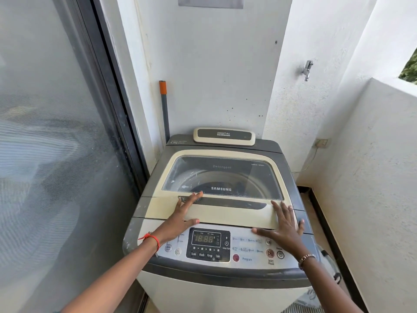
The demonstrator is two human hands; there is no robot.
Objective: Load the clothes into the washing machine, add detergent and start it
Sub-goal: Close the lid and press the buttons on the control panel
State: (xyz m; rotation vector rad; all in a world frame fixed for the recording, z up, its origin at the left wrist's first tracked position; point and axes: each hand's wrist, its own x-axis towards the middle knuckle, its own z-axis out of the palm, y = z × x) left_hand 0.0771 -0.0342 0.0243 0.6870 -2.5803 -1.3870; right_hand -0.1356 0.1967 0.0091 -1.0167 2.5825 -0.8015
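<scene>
A top-loading washing machine [216, 283] stands in a narrow balcony corner. Its cream lid [225, 213] with a glass window is down. My left hand [182, 213] lies flat on the lid's left front, fingertips at the dark handle recess. My right hand [284, 227] rests flat with spread fingers on the lid's right front corner. The control panel [209, 245] below my hands has a lit display, with the start/pause button [269, 253] and power button [280, 254] at its right. Dark fabric shows dimly through the window. No detergent container is in view.
A sliding glass door with mesh [56, 154] closes off the left. A grey pole with an orange tip [164, 109] leans behind the machine. A wall tap [307, 70] and a socket [321, 143] are on the right, beside a low balcony wall [372, 177].
</scene>
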